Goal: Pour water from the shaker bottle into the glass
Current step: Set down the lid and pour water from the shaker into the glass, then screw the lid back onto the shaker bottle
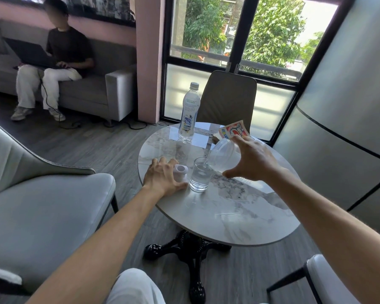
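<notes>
A clear drinking glass (199, 177) stands on the round marble table (228, 216) and holds water. My right hand (253, 160) grips a translucent shaker bottle (225, 155), tipped over with its mouth down at the glass rim. Water runs from it into the glass. My left hand (162, 177) rests on the table just left of the glass, fingers spread over a pale pink lid (181, 170); whether it grips the lid is unclear.
A capped plastic water bottle (188, 115) stands at the table's far side. A colourful packet (235, 131) lies behind the shaker. Chairs surround the table: grey at left (42, 194), brown behind (228, 99). A person with a laptop sits on a sofa far left.
</notes>
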